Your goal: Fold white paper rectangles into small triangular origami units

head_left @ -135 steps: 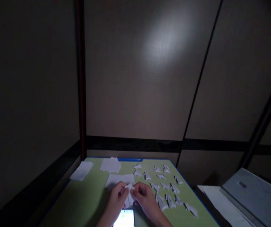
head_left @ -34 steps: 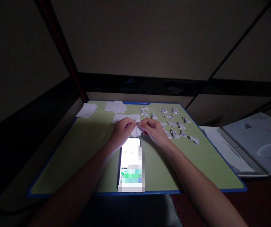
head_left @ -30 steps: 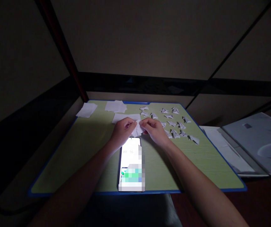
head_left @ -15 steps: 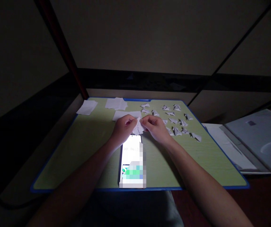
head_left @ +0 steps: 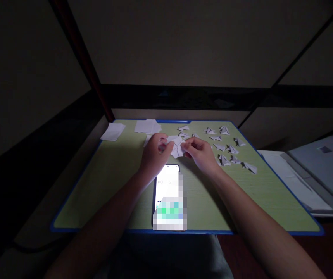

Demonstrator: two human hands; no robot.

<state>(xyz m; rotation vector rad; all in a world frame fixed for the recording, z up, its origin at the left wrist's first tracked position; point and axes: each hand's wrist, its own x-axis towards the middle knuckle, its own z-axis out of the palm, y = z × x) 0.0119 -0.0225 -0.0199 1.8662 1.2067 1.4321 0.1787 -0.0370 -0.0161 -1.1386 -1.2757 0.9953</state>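
Note:
Both hands meet over the middle of a green board with a blue rim [head_left: 105, 186]. My left hand [head_left: 154, 153] and my right hand [head_left: 201, 153] pinch one small white paper piece [head_left: 178, 146] between their fingertips, just above the board. The paper is partly folded and creased. A lit phone [head_left: 168, 193] lies face up on the board right below the hands. The room is dim, so the folds are hard to make out.
Several small folded white paper shapes [head_left: 227, 149] lie in rows to the right of my hands. Flat paper slips [head_left: 147, 126] and another slip [head_left: 112, 131] lie at the far left edge. Grey sheets or folders [head_left: 323, 170] sit off the board to the right.
The view dropped from the wall to the board early on. In the last second it drifted, and my hands kept working the paper, which now sits a little higher and more spread out.

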